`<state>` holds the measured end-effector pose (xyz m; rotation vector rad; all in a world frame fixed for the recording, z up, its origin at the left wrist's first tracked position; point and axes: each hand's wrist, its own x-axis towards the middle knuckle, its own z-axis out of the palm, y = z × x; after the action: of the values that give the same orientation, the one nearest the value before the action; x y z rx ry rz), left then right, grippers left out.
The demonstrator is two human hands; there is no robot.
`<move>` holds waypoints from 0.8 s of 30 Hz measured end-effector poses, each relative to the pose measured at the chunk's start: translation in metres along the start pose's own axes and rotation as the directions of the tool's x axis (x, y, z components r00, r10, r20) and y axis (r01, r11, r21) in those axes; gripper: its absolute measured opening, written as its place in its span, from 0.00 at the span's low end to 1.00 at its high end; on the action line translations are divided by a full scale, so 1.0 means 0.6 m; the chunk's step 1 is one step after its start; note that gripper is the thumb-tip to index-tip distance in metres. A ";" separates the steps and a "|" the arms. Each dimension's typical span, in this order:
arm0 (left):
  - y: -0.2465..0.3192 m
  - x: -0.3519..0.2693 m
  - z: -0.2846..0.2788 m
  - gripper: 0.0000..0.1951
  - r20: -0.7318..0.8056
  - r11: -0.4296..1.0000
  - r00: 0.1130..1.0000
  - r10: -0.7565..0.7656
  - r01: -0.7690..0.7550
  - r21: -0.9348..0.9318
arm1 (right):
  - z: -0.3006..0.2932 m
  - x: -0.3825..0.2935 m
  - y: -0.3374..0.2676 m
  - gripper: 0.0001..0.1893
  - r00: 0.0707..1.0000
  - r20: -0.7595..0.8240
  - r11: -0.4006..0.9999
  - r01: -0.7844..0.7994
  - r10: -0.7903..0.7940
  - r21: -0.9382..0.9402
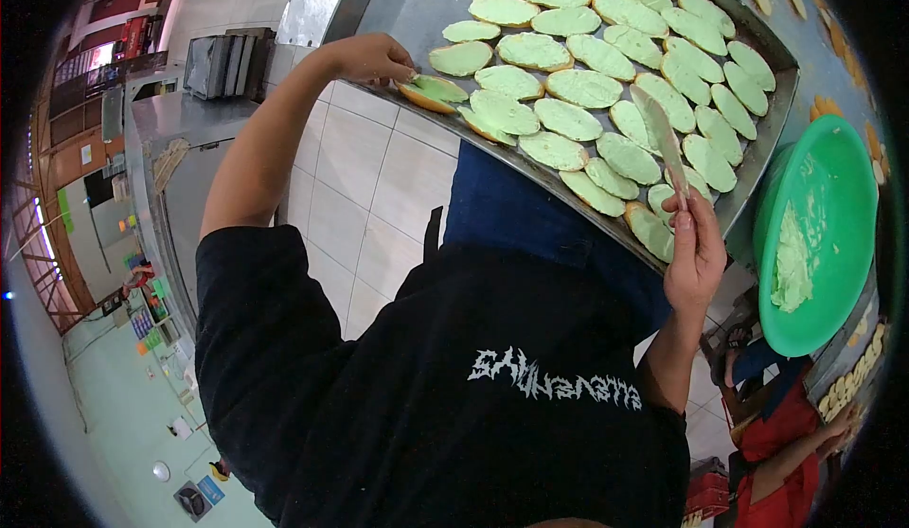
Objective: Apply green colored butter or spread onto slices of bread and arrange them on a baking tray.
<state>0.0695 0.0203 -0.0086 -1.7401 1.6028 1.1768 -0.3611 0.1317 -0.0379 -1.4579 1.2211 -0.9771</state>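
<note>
My left hand grips the end of an oval bread slice at the near left rim of a metal baking tray. Pale green spread covers the slice's top, and its golden crust faces me. In my right hand is a flat spreading knife, its blade smeared with spread and pointing away over the tray. Rows of coated bread slices fill much of the baking tray, some overlapping. A green plastic basin beside my right hand holds a lump of pale green spread.
More bread slices lie on the table beyond the tray. A person in red works at the lower right near rows of small pieces. Stacked metal trays stand by a metal counter at the left.
</note>
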 end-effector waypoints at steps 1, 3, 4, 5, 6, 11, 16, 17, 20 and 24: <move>-0.002 0.002 0.001 0.18 -0.001 1.000 1.000 0.001 -0.001 0.001 | 0.000 0.000 -0.001 0.15 1.000 0.004 1.000 0.006 -0.006 -0.004; -0.012 0.013 0.006 0.17 -0.055 0.998 0.997 0.054 -0.053 0.036 | 0.000 0.000 -0.002 0.15 1.000 0.003 1.000 0.009 -0.009 -0.012; -0.020 0.017 0.009 0.17 -0.057 0.998 0.997 0.055 -0.053 0.037 | 0.000 0.000 -0.003 0.15 1.000 0.003 1.000 0.011 -0.011 -0.020; -0.028 0.021 0.013 0.16 -0.099 0.991 0.986 0.134 -0.134 0.011 | 0.000 0.000 -0.003 0.15 1.000 0.002 1.000 0.013 -0.013 -0.020; -0.032 0.024 0.015 0.15 -0.142 0.977 0.967 0.211 -0.215 -0.010 | -0.001 -0.001 -0.003 0.15 1.000 -0.002 1.000 0.003 -0.003 -0.020; -0.015 0.016 0.020 0.13 -0.116 0.983 0.976 0.184 -0.185 -0.006 | -0.001 -0.002 -0.001 0.15 1.000 0.000 1.000 -0.001 0.001 -0.018; -0.014 0.013 0.022 0.13 -0.108 0.990 0.987 0.121 -0.127 -0.053 | 0.003 -0.002 -0.003 0.14 1.000 0.004 1.000 -0.001 0.001 0.008; -0.018 0.015 0.025 0.13 -0.144 0.988 0.981 0.126 -0.138 -0.075 | 0.003 -0.002 -0.003 0.14 1.000 0.004 1.000 -0.001 0.001 0.009; -0.020 0.018 0.031 0.13 -0.199 0.981 0.973 0.119 -0.146 -0.128 | 0.002 -0.002 -0.002 0.14 1.000 0.008 1.000 -0.008 0.008 -0.008; -0.017 0.020 0.038 0.12 -0.279 0.964 0.956 0.091 -0.155 -0.215 | 0.003 -0.004 -0.001 0.14 1.000 0.006 1.000 -0.018 0.018 -0.008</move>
<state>0.0728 0.0345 -0.0319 -2.0479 1.8136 1.2782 -0.3597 0.1342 -0.0379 -1.4526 1.2335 -0.9562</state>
